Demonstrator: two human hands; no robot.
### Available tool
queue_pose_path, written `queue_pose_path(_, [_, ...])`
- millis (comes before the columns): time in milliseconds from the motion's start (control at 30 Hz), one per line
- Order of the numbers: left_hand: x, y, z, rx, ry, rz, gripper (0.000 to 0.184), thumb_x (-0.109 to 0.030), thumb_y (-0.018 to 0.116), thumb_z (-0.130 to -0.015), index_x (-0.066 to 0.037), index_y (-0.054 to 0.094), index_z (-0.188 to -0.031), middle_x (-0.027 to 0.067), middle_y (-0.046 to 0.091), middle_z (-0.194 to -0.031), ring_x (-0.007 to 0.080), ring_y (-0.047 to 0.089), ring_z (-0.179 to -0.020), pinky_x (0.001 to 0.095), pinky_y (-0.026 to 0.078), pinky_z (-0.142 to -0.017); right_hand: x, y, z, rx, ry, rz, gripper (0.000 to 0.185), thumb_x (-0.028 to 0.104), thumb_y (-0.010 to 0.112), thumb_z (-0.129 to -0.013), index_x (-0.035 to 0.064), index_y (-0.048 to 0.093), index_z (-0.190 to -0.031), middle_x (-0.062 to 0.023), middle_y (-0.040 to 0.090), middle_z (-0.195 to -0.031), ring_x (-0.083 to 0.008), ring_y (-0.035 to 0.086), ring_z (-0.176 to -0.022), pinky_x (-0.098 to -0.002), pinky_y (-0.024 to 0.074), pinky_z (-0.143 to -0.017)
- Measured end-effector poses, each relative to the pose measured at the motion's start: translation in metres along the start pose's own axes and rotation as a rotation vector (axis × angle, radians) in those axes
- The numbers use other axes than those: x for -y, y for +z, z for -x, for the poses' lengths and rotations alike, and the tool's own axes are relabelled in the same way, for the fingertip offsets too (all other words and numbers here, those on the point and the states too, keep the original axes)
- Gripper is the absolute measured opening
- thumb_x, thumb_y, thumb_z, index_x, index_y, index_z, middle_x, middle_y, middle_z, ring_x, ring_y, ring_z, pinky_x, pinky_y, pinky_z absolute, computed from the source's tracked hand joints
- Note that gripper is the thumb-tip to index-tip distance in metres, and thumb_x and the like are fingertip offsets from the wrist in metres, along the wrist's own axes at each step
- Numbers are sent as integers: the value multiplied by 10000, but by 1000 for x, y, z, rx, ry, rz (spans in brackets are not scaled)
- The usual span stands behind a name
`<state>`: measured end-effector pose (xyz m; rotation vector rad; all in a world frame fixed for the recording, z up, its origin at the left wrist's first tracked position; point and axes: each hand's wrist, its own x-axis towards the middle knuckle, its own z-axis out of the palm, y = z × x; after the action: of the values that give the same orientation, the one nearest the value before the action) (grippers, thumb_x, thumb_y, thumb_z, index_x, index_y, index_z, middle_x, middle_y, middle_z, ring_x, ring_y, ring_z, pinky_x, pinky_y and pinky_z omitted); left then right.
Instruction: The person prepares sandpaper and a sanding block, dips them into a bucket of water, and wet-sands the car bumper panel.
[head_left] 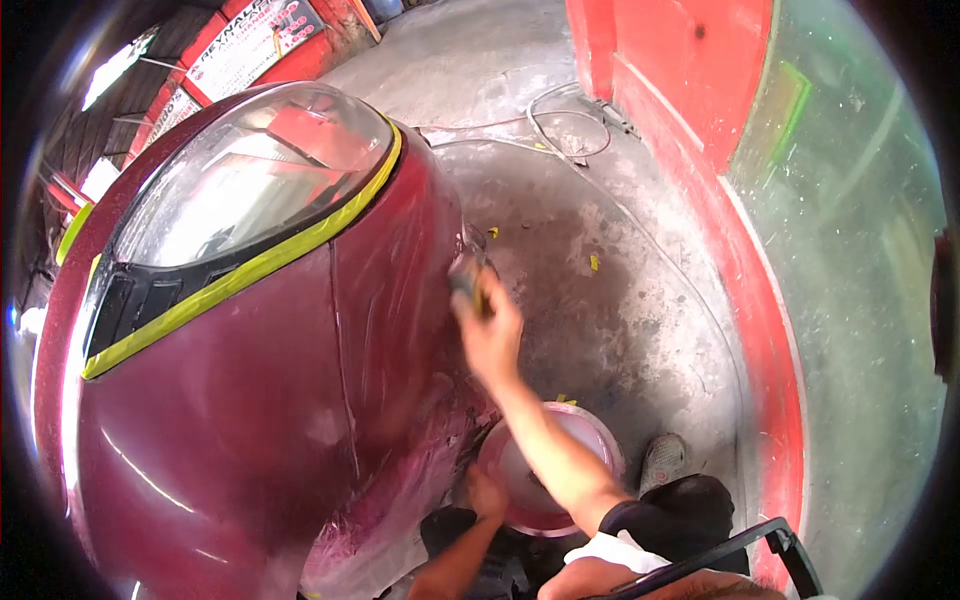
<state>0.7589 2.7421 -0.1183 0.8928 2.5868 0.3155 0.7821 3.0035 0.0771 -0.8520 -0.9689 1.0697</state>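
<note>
My right hand (492, 335) is closed around a small dark block with a yellowish side, which looks like a sanding block (467, 283). It is at the outer edge of a dark red car panel (240, 420), slightly smeared by motion. Whitish wet streaks show on the panel near the block. My left hand (487, 492) is low, between the panel and the left rim of a pink bucket (612, 445); its fingers do not show clearly. The right forearm crosses over the bucket, hiding part of the whitish liquid inside.
Yellow masking tape (250, 275) borders the car window (265, 175). A pale hose (640, 225) runs across the stained concrete floor (560, 320). A red wall (670, 60) curves along the right. My shoe (664, 458) is beside the bucket.
</note>
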Motion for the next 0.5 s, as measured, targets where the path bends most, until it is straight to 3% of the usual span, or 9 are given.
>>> queue_pose_path(67, [11, 20, -2, -110, 69, 58, 469, -350, 492, -1001, 60, 479, -1229, 338, 621, -1095, 503, 617, -998, 558, 482, -871, 9, 2, -43, -1, 84, 155, 379, 139, 713, -882, 8, 636, -1229, -182, 707, -1143, -245, 682, -1040, -386, 510, -854])
queue_pose_path(133, [32, 34, -10, -93, 105, 38, 461, -349, 490, -1002, 57, 481, -1219, 337, 623, -1091, 506, 619, -991, 561, 485, -861, 5, -2, -29, 15, 81, 60, 381, 139, 716, -879, 10, 638, -1230, -184, 705, -1139, -272, 681, -1057, -397, 511, -884])
queue_pose_path(200, [34, 39, -19, -82, 139, 23, 452, -348, 489, -1003, 54, 483, -1210, 337, 625, -1086, 508, 621, -983, 564, 488, -851, -6, -6, 21, -15, -198, 208, 366, 129, 714, -880, 14, 644, -1220, -187, 702, -1138, -275, 681, -1054, -398, 511, -899])
queue_pose_path(233, [24, 29, -17, -21, 83, 12, 447, -346, 484, -1005, 52, 484, -1206, 341, 623, -1083, 509, 618, -987, 564, 486, -854, -5, -5, 38, -25, -235, 165, 370, 117, 711, -882, 12, 640, -1230, -199, 690, -1169, -271, 674, -1064, -396, 502, -923])
queue_pose_path(267, [17, 18, -11, 45, 19, 1, 442, -345, 480, -1007, 51, 484, -1203, 345, 620, -1080, 509, 616, -991, 563, 484, -857, -10, -3, 30, -23, -228, 163, 370, 117, 711, -882, 12, 640, -1230, -199, 690, -1169, -271, 674, -1064, -396, 502, -923])
queue_pose_path(333, [-7, -11, 0, 20, 34, 57, 439, -341, 482, -1007, 52, 484, -1203, 345, 616, -1089, 505, 610, -1008, 556, 482, -867, -13, -3, -18, 19, 6, -21, 373, 127, 698, -895, -1, 630, -1239, -199, 693, -1168, -263, 674, -1053, -383, 499, -917])
queue_pose_path(400, [-6, -5, 5, -4, 56, 120, 437, -337, 484, -1007, 54, 484, -1204, 346, 613, -1099, 502, 605, -1024, 548, 480, -877, -16, -1, -47, 14, 90, 74, 387, 166, 685, -910, -3, 622, -1253, -190, 705, -1144, -222, 673, -1027, -362, 502, -889])
queue_pose_path(500, [12, 22, -5, -94, 75, 63, 426, -323, 496, -1005, 49, 480, -1213, 336, 605, -1135, 493, 607, -1033, 542, 483, -880, 4, -9, 7, 23, 41, 44, 424, 136, 721, -879, -1, 623, -1268, -191, 677, -1222, -255, 648, -1135, -366, 477, -988])
